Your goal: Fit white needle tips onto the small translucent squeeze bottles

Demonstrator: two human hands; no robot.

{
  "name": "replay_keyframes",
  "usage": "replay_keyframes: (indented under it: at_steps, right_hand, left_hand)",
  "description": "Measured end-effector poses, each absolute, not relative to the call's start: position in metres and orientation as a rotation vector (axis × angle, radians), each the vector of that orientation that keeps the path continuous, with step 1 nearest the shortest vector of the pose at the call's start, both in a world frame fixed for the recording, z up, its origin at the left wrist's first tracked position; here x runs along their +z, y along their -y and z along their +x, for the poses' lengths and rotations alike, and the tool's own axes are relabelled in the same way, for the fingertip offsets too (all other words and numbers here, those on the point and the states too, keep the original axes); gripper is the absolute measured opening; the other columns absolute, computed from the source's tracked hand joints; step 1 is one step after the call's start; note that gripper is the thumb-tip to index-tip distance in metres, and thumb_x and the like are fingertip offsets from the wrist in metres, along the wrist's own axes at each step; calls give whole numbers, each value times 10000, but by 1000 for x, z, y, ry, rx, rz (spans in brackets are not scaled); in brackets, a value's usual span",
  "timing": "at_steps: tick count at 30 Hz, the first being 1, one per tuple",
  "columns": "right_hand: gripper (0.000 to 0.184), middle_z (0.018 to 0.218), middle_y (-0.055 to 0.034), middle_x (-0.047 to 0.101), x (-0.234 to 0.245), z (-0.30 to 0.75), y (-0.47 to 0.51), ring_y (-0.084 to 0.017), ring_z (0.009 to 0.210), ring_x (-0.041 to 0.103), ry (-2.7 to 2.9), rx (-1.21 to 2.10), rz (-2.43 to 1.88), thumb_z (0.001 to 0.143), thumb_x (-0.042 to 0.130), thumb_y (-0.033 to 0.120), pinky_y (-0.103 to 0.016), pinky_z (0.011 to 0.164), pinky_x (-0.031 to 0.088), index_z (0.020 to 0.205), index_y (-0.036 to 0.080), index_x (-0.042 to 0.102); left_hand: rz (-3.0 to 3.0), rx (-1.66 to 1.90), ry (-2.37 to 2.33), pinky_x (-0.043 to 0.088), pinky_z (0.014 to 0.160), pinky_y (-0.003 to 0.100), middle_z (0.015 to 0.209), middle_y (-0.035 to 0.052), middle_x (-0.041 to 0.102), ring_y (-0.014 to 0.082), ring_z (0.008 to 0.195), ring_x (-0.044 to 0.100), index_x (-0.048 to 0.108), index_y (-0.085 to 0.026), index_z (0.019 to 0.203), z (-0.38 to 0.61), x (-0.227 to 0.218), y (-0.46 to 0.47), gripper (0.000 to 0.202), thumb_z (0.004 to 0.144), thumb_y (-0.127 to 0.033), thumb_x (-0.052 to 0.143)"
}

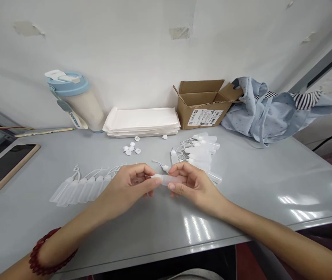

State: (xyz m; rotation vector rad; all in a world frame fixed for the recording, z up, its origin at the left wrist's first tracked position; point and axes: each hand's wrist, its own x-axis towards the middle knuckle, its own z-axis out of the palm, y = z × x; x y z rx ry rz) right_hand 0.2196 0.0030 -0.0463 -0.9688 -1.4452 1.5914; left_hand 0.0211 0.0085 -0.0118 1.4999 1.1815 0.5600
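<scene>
Both hands meet over the middle of the grey table [242, 202]. My right hand [193, 184] is closed round a small translucent plastic tube [170, 179] lying sideways. My left hand [131, 184] pinches the tube's left end, where a small white cap with a thin string sits. A row of similar tubes [81, 188] with strings lies to the left of my left hand. A loose pile of more tubes [199, 151] lies just beyond my right hand. Several small white caps [131, 148] are scattered farther back.
A stack of white padded sheets [142, 121], an open cardboard box [203, 103] and a blue-lidded tumbler [77, 99] stand along the wall. Crumpled blue cloth [271, 109] lies at the back right. A phone [4, 167] rests at the left edge.
</scene>
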Motion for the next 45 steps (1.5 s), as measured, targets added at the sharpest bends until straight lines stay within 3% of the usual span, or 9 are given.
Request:
replay_keyframes:
  at_steps: [5, 12, 15, 20, 26, 34, 40, 45]
  right_hand:
    - [196, 575, 30, 551, -48, 224, 1, -113, 521, 551, 1715, 1223, -1027, 876, 570, 323, -248, 527, 417, 951, 154, 633]
    - [265, 599, 50, 502, -40, 224, -1, -29, 375, 402, 1506, 1631, -1029, 899, 522, 376, -184, 386, 290, 797, 146, 604]
    - [248, 625, 43, 526, -41, 223, -1, -29, 391, 418, 1493, 1618, -1007, 899, 526, 371, -183, 403, 317, 833, 148, 610]
    - [220, 546, 58, 496, -49, 223, 0, -82, 467, 507, 1654, 1255, -996, 879, 566, 291, -215, 480, 406, 1019, 130, 622]
    - [222, 655, 5, 565, -54, 224, -1, -109, 542, 529, 1756, 955, -1037, 857, 589, 271, -250, 520, 441, 1016, 127, 647]
    - [237, 684, -1, 609, -45, 220, 2, -72, 472, 474, 1567, 1301, -1114, 882, 552, 356, -220, 469, 390, 952, 141, 624]
    - [222, 668, 11, 597, -46, 223, -1, -73, 484, 496, 1551, 1371, -1064, 870, 576, 354, -213, 477, 402, 938, 146, 614]
    - [214, 620, 30, 551, -46, 223, 1, -65, 475, 464, 1660, 1338, -1019, 891, 548, 344, -202, 462, 369, 909, 147, 628]
  left_hand:
    - [1525, 573, -1122, 444, 587, 218, 598, -35, 596, 109, 583, 558, 623, -174, 725, 18, -13, -9, 256, 853, -393, 593]
    - [1805, 700, -1158, 470, 588, 203, 653, -22, 646, 114, 608, 591, 686, -184, 816, 21, -14, -3, 158, 852, -315, 604]
    - [1752, 673, -1171, 477, 595, 202, 678, -21, 661, 120, 628, 601, 679, -188, 818, 20, -12, -4, 184, 856, -346, 594]
    - [1629, 486, -1151, 469, 611, 220, 614, -21, 635, 120, 591, 589, 623, -172, 688, 20, -9, -7, 393, 917, -443, 453]
    - [1622, 439, -1194, 361, 499, 206, 472, -47, 540, 97, 487, 468, 624, -178, 683, 18, -13, -8, 414, 899, -494, 466]
    - [1655, 581, -1206, 345, 458, 176, 448, -60, 517, 73, 445, 466, 698, -192, 684, 15, -12, -7, 279, 855, -376, 577]
    - [1516, 474, -1155, 454, 552, 192, 523, -20, 622, 97, 505, 580, 655, -162, 595, 16, -14, -14, 450, 890, -469, 510]
    - [1485, 430, -1046, 478, 592, 206, 554, -29, 603, 104, 534, 588, 601, -160, 609, 17, -17, -13, 438, 901, -468, 492]
